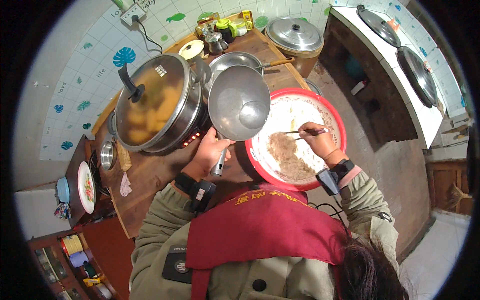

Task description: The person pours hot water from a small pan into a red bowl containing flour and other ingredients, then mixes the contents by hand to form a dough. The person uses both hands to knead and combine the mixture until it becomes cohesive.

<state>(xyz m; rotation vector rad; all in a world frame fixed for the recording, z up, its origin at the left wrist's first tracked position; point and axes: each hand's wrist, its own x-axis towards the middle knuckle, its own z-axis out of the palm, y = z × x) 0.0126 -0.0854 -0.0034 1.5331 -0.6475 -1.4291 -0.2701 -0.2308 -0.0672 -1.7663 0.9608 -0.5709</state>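
Observation:
My left hand (209, 150) grips the handle of a large grey metal ladle (229, 95). The ladle's bowl is tilted at the left rim of a red-rimmed enamel basin (340, 125), and what looks like a little clear liquid pools in its lower right part. In my right hand (320, 145) is a pair of dark chopsticks (315, 131), with their tips down in the basin. Near those tips lies a brownish, crumbly mass (288, 155), with white flour-like powder around it. Glare hides some detail inside the basin.
A lidded steamer pot (157, 101) stands left on the wooden table (157, 187), above red indicator lights. Behind the ladle sits a metal pan (232, 58) with a wooden-handled utensil (277, 62). Jars (226, 30) line the back. A lidded vat (296, 35) stands beyond the table.

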